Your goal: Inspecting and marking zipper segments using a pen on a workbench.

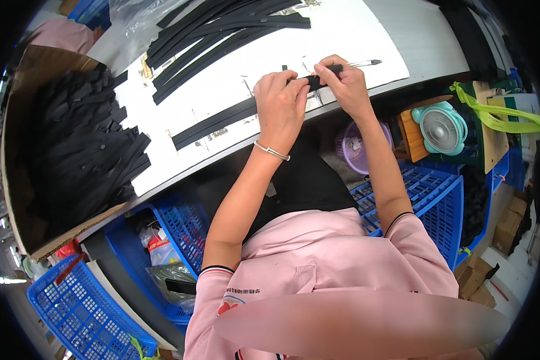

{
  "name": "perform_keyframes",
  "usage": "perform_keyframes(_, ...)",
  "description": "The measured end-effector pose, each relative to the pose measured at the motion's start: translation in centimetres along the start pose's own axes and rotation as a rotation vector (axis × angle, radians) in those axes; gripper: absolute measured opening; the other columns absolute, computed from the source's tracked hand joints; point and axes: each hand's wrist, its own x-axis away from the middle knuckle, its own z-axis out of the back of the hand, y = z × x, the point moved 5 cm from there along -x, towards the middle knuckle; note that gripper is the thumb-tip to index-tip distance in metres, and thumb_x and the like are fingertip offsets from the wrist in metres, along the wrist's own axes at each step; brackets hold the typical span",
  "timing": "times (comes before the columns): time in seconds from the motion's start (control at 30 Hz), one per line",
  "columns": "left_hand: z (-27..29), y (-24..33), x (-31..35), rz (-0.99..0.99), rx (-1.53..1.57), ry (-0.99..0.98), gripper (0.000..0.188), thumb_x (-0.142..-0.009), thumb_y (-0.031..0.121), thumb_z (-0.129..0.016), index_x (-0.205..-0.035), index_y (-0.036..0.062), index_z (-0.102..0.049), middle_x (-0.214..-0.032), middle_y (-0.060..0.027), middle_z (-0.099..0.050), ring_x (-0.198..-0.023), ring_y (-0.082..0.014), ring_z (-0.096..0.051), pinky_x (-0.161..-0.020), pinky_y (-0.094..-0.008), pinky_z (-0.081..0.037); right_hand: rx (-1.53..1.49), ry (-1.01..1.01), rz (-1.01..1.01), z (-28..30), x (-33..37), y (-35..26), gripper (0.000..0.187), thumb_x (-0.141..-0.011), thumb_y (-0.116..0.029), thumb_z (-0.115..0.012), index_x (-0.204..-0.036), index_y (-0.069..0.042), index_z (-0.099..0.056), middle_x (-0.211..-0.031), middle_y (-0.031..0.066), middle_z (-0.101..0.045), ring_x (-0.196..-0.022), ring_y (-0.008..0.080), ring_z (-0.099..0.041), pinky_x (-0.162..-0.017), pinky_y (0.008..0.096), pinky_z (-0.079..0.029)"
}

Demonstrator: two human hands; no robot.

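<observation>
A long black fabric strip point(216, 124) lies slantwise along the near edge of the white board, its right end raised between my hands. My left hand point(280, 105) is closed on it, thumb and fingers pinching near that end. Just to the right, my right hand point(349, 90) is closed too, its fingertips pinching the strip's end. A slim pen-like tool point(361, 63) with a clear barrel and dark tip sticks out rightward from my right hand. Its other end is hidden by the fingers.
More black strips point(222, 36) lie across the white board point(348, 30). At left stands a cardboard box point(18, 120) heaped with strips. Blue crates point(90, 306) flank me below the table. A turquoise fan point(443, 127) and a purple basket point(366, 147) are at right.
</observation>
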Motion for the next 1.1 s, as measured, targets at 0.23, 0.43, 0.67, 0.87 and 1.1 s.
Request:
perform_keyframes(0.23, -0.6, 0.0, 0.2, 0.015, -0.018, 0.008, 0.013, -0.081, 0.010, -0.078, -0.094, 0.0090, -0.078, -0.102, -0.0023, -0.070, -0.101, -0.0239, -0.061, -0.092, -0.0374, -0.042, 0.064, -0.005, 0.008, 0.1, 0.0, 0.3, 0.028, -0.097, -0.017, -0.071, -0.085, 0.008, -0.069, -0.088, 0.0002, -0.073, -0.062, 0.0061, -0.060, -0.056, 0.0239, -0.046)
perform_keyframes(0.43, -0.7, -0.1, 0.3, 0.015, -0.014, 0.011, 0.013, -0.080, 0.010, -0.079, -0.094, 0.0094, -0.078, -0.102, -0.0019, -0.070, -0.101, -0.0234, -0.061, -0.092, -0.0373, -0.042, 0.197, 0.005, 0.131, -0.2, 0.1, 0.5, 0.027, -0.096, -0.017, -0.070, -0.082, 0.007, -0.068, -0.086, 0.0010, -0.073, -0.058, 0.0067, -0.057, -0.052, 0.0259, -0.043)
perform_keyframes(0.67, -0.6, 0.0, 0.5, 0.016, -0.015, 0.023, 0.013, -0.080, 0.010, -0.079, -0.093, 0.0098, -0.078, -0.102, -0.0016, -0.070, -0.101, -0.0233, -0.061, -0.092, -0.0375, -0.042, 0.051, -0.053, 0.055, 0.4, 0.7, 0.2, 0.018, -0.098, -0.015, -0.067, -0.088, 0.000, -0.070, -0.065, -0.0028, -0.061, -0.059, 0.0031, -0.048, -0.052, 0.0218, -0.037)
perform_keyframes(0.87, -0.7, 0.0, 0.4, 0.020, -0.009, 0.024, 0.012, -0.081, 0.012, -0.079, -0.093, 0.0101, -0.078, -0.102, -0.0017, -0.070, -0.102, -0.0232, -0.061, -0.092, -0.0384, -0.042, 0.081, -0.071, 0.091, 0.4, 0.6, 0.1, 0.018, -0.097, -0.014, -0.067, -0.087, 0.000, -0.070, -0.065, -0.0012, -0.064, -0.060, 0.0037, -0.050, -0.054, 0.0226, -0.039)
perform_keyframes(1.1, 0.8, 0.2, 1.2, 0.013, -0.060, 0.028, 0.027, -0.083, 0.013, -0.076, -0.110, 0.0107, -0.074, -0.125, -0.0086, -0.064, -0.120, -0.0316, -0.055, -0.106, -0.0504, -0.035, -0.098, -0.099, -0.033, 0.5, 0.4, 1.8, 0.011, -0.097, -0.009, -0.066, -0.090, 0.000, -0.068, -0.078, 0.0020, -0.069, -0.074, 0.0074, -0.064, -0.064, 0.0230, -0.049)
